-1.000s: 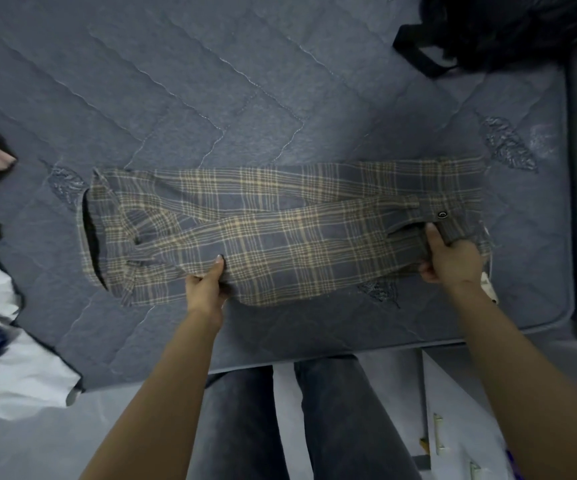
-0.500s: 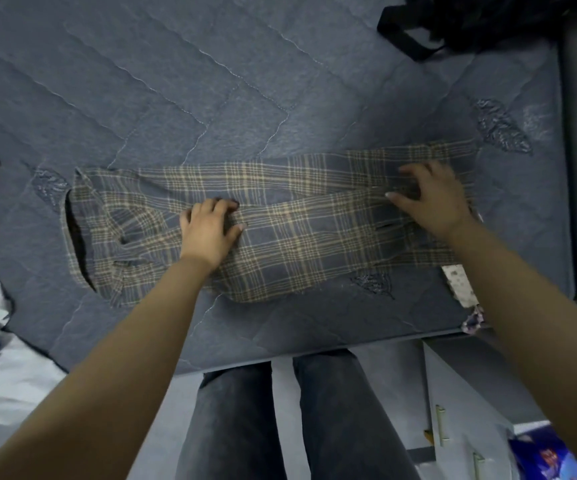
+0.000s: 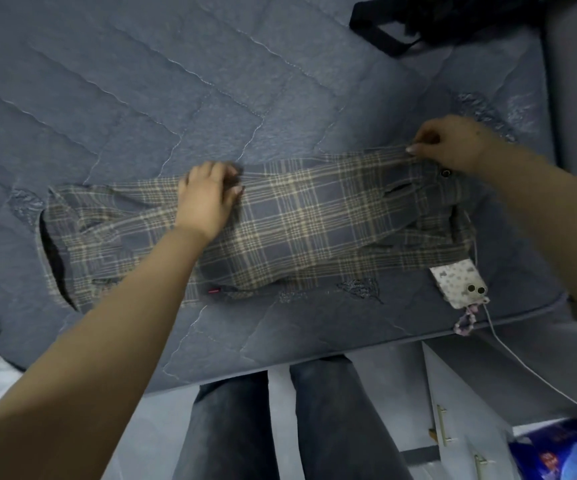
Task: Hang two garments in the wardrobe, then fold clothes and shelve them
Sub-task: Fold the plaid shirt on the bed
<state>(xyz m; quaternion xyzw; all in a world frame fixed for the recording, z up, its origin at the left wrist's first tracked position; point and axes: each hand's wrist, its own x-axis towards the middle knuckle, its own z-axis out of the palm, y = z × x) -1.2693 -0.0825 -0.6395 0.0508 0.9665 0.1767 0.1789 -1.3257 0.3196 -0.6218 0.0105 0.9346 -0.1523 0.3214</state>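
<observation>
Beside plaid trousers, phone on mattress, black bag

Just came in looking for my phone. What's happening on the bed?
A person is folding plaid trousers on the blue mattress. The left hand grips the far edge mid-length, and the right hand pinches the far edge at the waistband. A phone in a patterned case lies by the waistband, near the mattress edge.
</observation>
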